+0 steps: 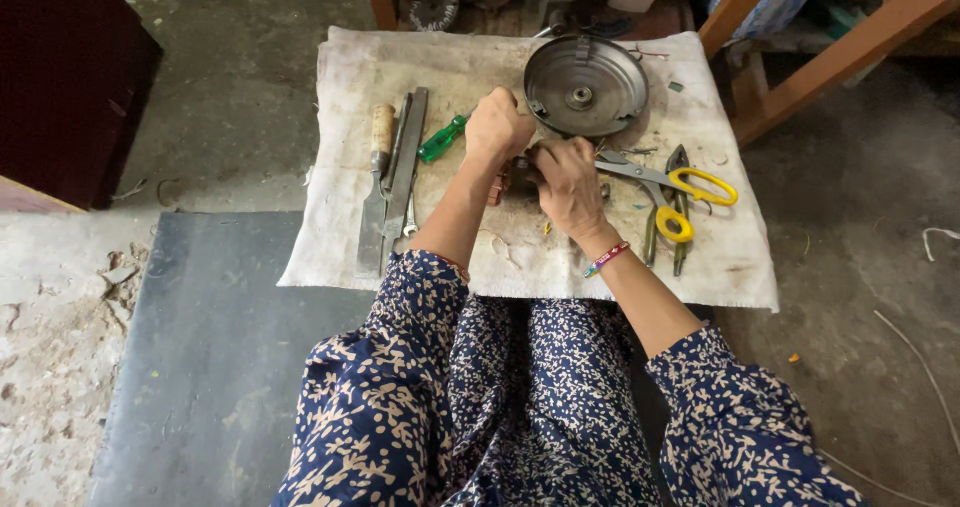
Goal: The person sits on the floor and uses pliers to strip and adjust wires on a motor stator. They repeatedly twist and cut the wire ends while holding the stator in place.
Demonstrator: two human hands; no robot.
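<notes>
Looking down: both my hands meet mid-cloth, left hand (497,127) fisted round the green-handled screwdriver (441,140), right hand (566,182) clamped on one small dark part (519,174) between them. On the white cloth (340,237): one round metal cover (585,85), one yellow-handled scissors (672,179), one pliers (681,217), three long tools left, including a wooden-handled file (376,187).

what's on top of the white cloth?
On the white cloth: round metal dish, files, yellow-handled scissors, pliers. Left hand holds a green-handled screwdriver; right hand covers a small dark part, unidentifiable.
</notes>
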